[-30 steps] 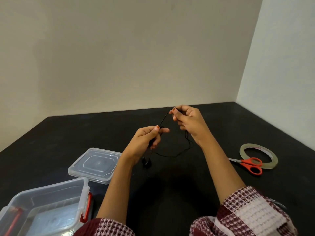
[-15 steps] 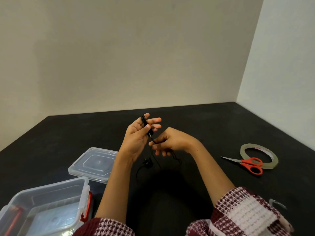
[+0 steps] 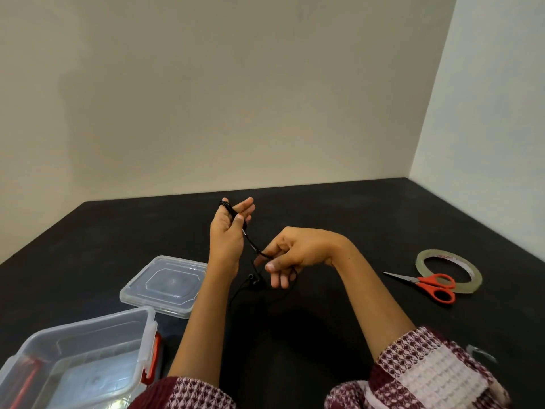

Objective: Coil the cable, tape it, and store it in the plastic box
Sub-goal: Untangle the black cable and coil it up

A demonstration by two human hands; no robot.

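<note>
The left hand (image 3: 227,234) is raised with its fingers straight, and its thumb clamps turns of the thin black cable (image 3: 250,242) wound round the fingertips. The cable runs taut toward 4 o'clock into the right hand (image 3: 298,252), where thumb and forefinger pinch it while the other fingers hang loosely curled. Below the pinch the slack droops toward 6 o'clock to small dark earbud-like ends near the black table (image 3: 354,219), and a thin loop trails under the right palm. A clear lid (image 3: 165,283) lies at 8 o'clock from the hands, with the open plastic box (image 3: 97,329) and its red latches beyond, at 7. Orange-handled scissors (image 3: 424,281) lie at 3 o'clock, overlapping the tape roll (image 3: 421,262).
</note>
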